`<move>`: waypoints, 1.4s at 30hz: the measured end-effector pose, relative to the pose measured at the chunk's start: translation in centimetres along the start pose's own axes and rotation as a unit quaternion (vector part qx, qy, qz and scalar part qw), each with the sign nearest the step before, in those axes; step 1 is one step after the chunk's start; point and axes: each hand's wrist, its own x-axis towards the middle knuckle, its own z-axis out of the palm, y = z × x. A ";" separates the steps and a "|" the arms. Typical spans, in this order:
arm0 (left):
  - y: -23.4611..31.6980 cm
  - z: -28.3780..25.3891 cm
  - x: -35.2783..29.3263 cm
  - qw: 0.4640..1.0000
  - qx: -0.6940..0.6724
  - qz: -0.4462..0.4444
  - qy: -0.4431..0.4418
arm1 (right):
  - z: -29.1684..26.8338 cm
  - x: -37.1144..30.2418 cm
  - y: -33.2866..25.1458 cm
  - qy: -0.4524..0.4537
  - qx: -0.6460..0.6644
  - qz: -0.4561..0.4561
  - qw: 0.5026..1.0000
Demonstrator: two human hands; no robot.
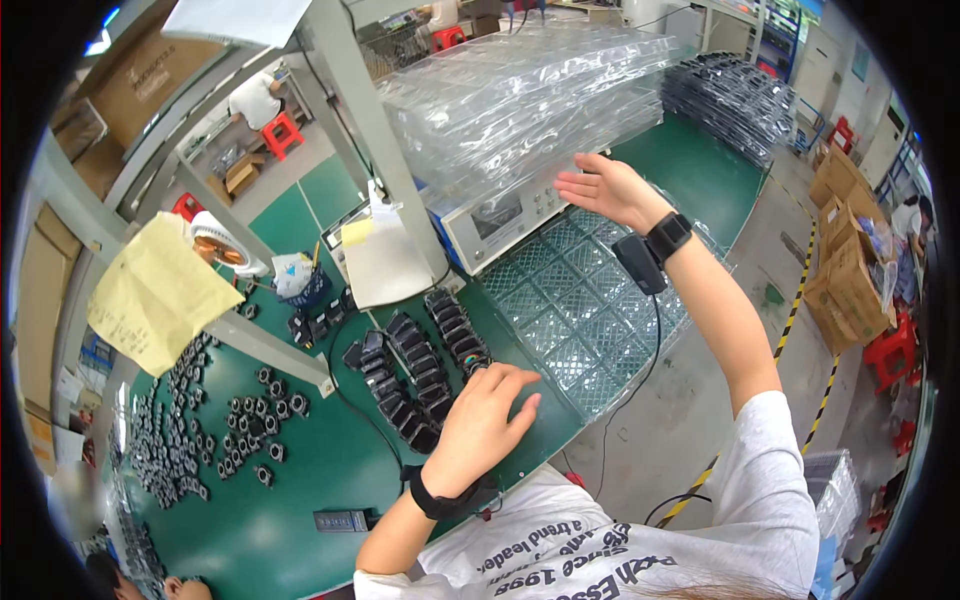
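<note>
My left hand (488, 418) is over the green table at the near end of a row of black watch-like units (462, 335), its thumb apart from its fingers. One unit (475, 362) with a small coloured glow lies just beyond its knuckles; whether the fingertips touch it I cannot tell. Two more rows of black units (420, 365) curve to its left. My right hand (612, 192) is raised above a clear compartmented plastic tray (570, 300), fingers stretched out and holding nothing. A black watch and a small cabled black device (637, 264) are at that wrist.
Clear trays (520, 100) are stacked on a white instrument (500, 222) behind the tray. Loose black parts (255, 425) cover the left tabletop. A metal post (375, 120), yellow paper (160, 295) and a cable stand left. Another person's hand (185, 588) shows bottom left.
</note>
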 end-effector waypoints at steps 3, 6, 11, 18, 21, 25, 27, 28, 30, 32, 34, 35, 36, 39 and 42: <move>-0.2 0.0 1.0 0.999 -0.027 0.021 0.007 | -0.4 1.0 0.3 0.045 0.047 0.023 0.998; -0.4 -0.6 2.5 0.997 -0.066 0.000 0.038 | -0.7 2.4 1.1 0.040 0.102 0.001 0.994; -3.5 -0.5 5.5 0.964 -0.238 -0.079 0.089 | -0.6 2.3 2.0 0.032 0.124 -0.008 0.992; -6.3 -0.6 8.6 0.935 -0.294 -0.167 0.104 | -2.8 0.0 1.6 0.028 0.040 0.019 0.999; -6.0 -0.2 8.4 0.930 -0.319 -0.170 0.070 | -5.8 -5.6 2.7 0.032 -0.265 -0.096 0.959; -3.7 -0.6 6.7 0.926 -0.350 -0.132 0.050 | -8.5 -16.3 7.1 0.223 -0.639 -0.214 0.704; -1.0 -0.3 5.8 0.925 -0.365 -0.105 0.033 | -8.7 -19.6 9.9 0.283 -0.667 -0.205 0.658; 0.4 0.1 5.2 0.924 -0.371 -0.091 0.018 | -8.7 -20.4 11.6 0.328 -0.633 -0.194 0.674; 2.2 1.6 4.0 0.925 -0.374 -0.053 -0.034 | -8.9 -21.6 14.8 0.380 -0.600 -0.178 0.681; 4.0 3.0 2.7 0.914 -0.394 -0.039 -0.090 | -9.2 -21.1 17.8 0.433 -0.384 -0.193 0.793; 5.6 2.9 1.3 0.900 -0.406 -0.064 -0.143 | -8.6 -21.0 18.9 0.459 -0.320 -0.166 0.812; 5.4 3.1 0.6 0.901 -0.408 -0.032 -0.143 | -7.9 -20.9 19.2 0.491 -0.445 -0.183 0.727; 5.7 2.7 -0.1 0.895 -0.422 -0.031 -0.141 | -6.9 -20.6 19.3 0.512 -0.558 -0.194 0.624; 4.8 1.4 -2.1 0.902 -0.407 -0.035 -0.141 | -2.7 -19.3 15.6 0.461 -0.601 -0.274 0.593; 3.7 0.2 -3.2 0.900 -0.405 -0.039 -0.155 | 0.6 -17.1 11.7 0.302 -0.306 -0.227 0.874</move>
